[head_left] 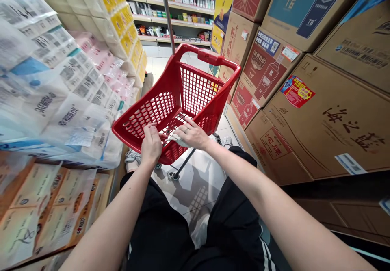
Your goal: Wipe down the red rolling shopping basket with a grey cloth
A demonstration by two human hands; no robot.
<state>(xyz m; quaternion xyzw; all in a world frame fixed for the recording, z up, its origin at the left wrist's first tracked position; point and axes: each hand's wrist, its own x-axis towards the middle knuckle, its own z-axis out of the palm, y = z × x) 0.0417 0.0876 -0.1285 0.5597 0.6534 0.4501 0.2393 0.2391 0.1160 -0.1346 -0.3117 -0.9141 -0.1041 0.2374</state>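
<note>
A red plastic shopping cart basket point(170, 112) stands in the aisle in front of me, tilted, with its handle point(210, 57) on the far side. My left hand point(151, 143) rests on the basket's near rim, fingers curled over the edge. My right hand point(192, 135) lies just inside the rim, fingers pressing a small white cloth or tissue point(178, 139) against the basket's mesh floor. Nothing else shows inside the basket. My legs in black shorts are below.
Wrapped tissue-paper packs point(61, 88) are stacked high on the left, with boxed goods point(45, 206) under them. Large cardboard cartons point(319, 112) are piled on the right. Shelves of bottles point(183, 7) stand at the aisle's far end. The tiled floor point(195, 185) between is narrow.
</note>
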